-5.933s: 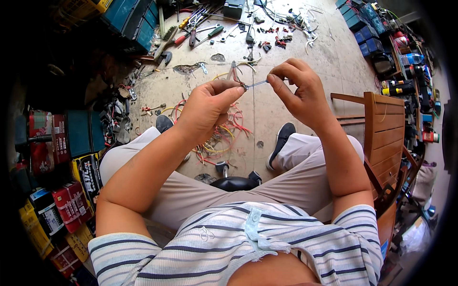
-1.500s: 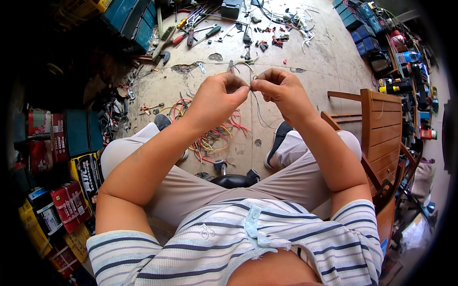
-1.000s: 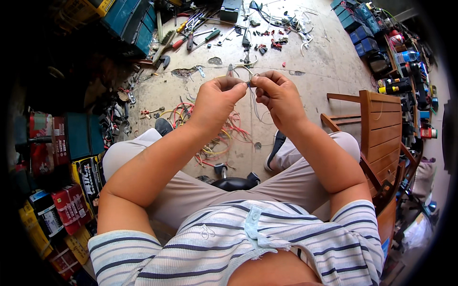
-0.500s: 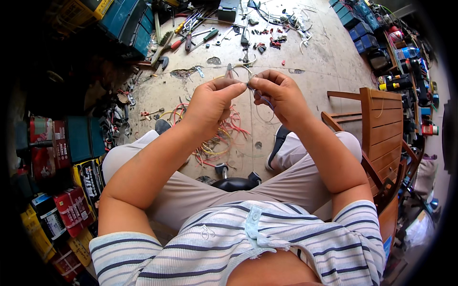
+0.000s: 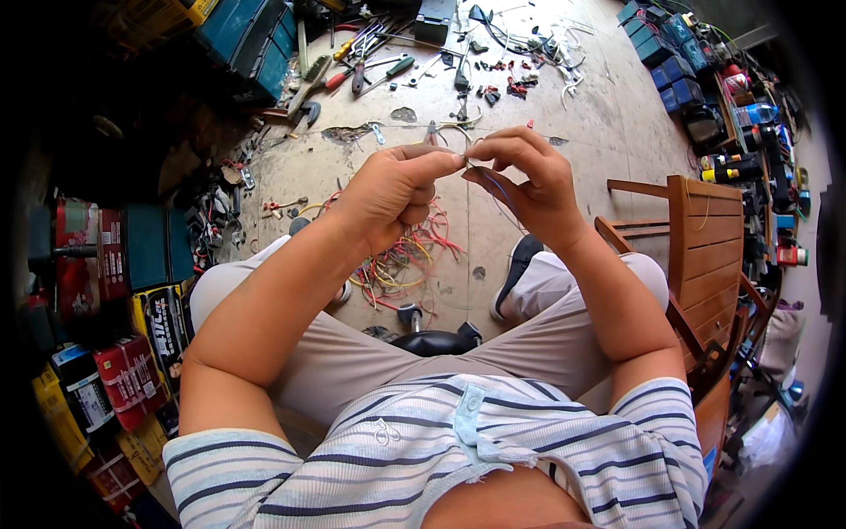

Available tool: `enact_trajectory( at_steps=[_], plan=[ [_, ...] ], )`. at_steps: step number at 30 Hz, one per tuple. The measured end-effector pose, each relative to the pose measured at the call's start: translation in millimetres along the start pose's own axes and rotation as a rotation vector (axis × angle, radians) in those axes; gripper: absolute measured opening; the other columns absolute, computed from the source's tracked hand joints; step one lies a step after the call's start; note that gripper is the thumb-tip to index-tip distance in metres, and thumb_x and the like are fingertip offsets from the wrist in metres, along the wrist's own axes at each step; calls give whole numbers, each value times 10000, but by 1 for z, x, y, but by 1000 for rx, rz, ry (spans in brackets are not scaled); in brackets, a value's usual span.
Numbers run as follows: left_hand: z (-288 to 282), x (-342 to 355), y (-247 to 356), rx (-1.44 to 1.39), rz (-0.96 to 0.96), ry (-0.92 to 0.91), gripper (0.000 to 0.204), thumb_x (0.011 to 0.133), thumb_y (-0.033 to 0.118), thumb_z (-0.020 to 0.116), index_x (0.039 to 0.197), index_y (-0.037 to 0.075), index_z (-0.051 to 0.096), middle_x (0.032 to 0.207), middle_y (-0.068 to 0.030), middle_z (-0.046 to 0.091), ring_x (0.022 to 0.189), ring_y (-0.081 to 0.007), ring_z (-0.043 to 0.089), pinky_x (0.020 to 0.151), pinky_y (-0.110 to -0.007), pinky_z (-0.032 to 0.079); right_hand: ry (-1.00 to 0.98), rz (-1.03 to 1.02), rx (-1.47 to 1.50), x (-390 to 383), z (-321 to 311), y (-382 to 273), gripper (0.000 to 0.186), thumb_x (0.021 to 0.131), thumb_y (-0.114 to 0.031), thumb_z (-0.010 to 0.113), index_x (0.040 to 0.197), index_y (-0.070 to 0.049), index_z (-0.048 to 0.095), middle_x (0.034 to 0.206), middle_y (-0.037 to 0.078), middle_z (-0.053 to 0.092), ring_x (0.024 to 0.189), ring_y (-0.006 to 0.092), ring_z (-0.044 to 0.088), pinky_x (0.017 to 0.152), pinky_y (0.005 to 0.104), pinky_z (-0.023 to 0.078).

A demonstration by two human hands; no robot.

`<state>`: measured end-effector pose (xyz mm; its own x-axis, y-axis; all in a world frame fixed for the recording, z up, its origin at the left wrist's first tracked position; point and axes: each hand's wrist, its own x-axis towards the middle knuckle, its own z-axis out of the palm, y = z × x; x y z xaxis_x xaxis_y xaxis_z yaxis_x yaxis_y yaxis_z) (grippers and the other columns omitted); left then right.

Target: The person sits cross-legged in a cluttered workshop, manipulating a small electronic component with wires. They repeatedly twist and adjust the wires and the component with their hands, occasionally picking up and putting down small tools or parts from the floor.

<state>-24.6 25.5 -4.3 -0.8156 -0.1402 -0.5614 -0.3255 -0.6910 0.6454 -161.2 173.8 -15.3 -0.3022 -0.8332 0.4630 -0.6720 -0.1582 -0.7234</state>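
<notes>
My left hand is closed in a pinch, thumb and index finger together on the end of a thin wire, blue and greyish. My right hand meets it from the right, fingertips on the wire at the junction, thumb a little below and fingers bent; the small joint between the fingertips is partly hidden. Behind both hands lie pliers and pale curved wire offcuts. Under my left hand is a tangle of red, yellow and grey wires on the floor.
Screwdrivers, small red and black parts and cable scraps lie on the stained floor. Stacked boxes and teal cases line the left. A wooden chair and crowded shelving stand at the right.
About six seconds ago the hands were farther apart with the wire stretched between them. Since half a second ago my right hand's fingers have lifted and its thumb has dropped lower.
</notes>
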Motion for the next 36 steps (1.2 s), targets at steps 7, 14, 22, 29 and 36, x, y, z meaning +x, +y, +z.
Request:
enact_trajectory(
  at_steps=[7, 14, 22, 29, 36],
  plan=[
    [1, -3, -1, 87, 16, 39, 105, 841, 151, 663, 885, 76, 604, 550, 110, 337, 424, 7, 247, 375, -185, 161, -7, 216, 282, 2, 0, 1, 271, 814, -20, 637, 1083, -35, 614, 905, 59, 623, 809, 138, 594, 702, 252, 486],
    [3, -3, -6, 137, 1, 71, 106, 838, 139, 665, 882, 56, 616, 575, 111, 363, 432, 8, 257, 374, -191, 173, -227, 318, 231, 2, -10, 0, 161, 841, -75, 644, 979, 8, 650, 853, 62, 654, 754, 121, 606, 694, 254, 491],
    [-4, 0, -9, 108, -65, -27, 131, 847, 148, 657, 906, 45, 603, 577, 108, 366, 432, 5, 254, 383, -193, 179, -304, 372, 286, -2, -12, -1, 170, 830, -61, 636, 982, 13, 646, 863, 66, 667, 797, 118, 625, 726, 258, 505],
    [-4, 0, -12, 294, 46, 92, 185, 830, 153, 673, 937, 20, 601, 664, 52, 480, 473, -7, 357, 390, -176, 241, -348, 706, 673, -1, -12, 5, 225, 855, -133, 611, 1005, 35, 608, 870, 49, 624, 817, 105, 581, 772, 241, 472],
    [0, -2, -12, 408, 80, 68, 144, 807, 141, 682, 875, 38, 607, 664, 40, 508, 476, -11, 391, 387, -169, 258, -347, 726, 586, -3, 1, 4, 191, 835, -188, 631, 888, -13, 577, 765, -9, 544, 717, 56, 505, 645, 211, 416]
  ],
)
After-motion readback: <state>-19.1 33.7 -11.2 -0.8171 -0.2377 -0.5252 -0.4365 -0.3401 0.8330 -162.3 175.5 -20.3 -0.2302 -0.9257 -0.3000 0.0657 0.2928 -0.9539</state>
